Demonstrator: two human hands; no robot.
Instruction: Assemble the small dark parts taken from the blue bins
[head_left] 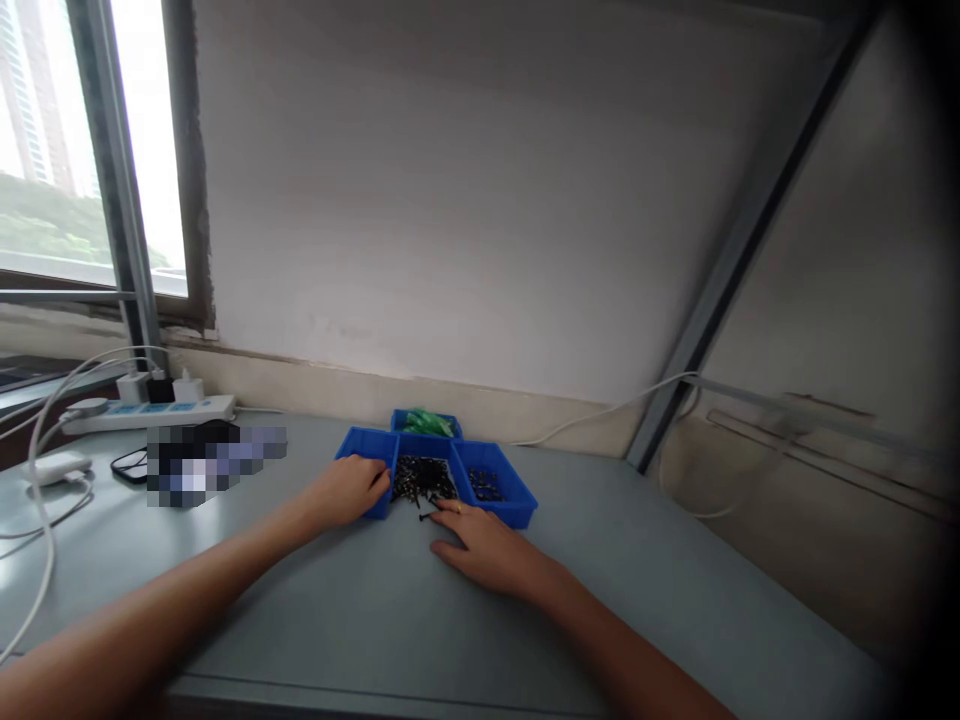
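Observation:
My left hand rests over the front of the left blue bin. Its fingers are bent down and closed; whatever they hold is hidden. Dark small screws lie heaped between the left bin and the right blue bin, with some spilling toward the front. In front of this heap, my right hand reaches in from the right, fingers stretched out and thumb apart. A ring is on one finger. By its fingertips is a single dark screw. More small dark pieces lie inside the right bin.
Behind the heap stands another blue bin holding a green plastic bag. At left on the grey table are a power strip, white cables and a blurred-out object. A metal post rises at right.

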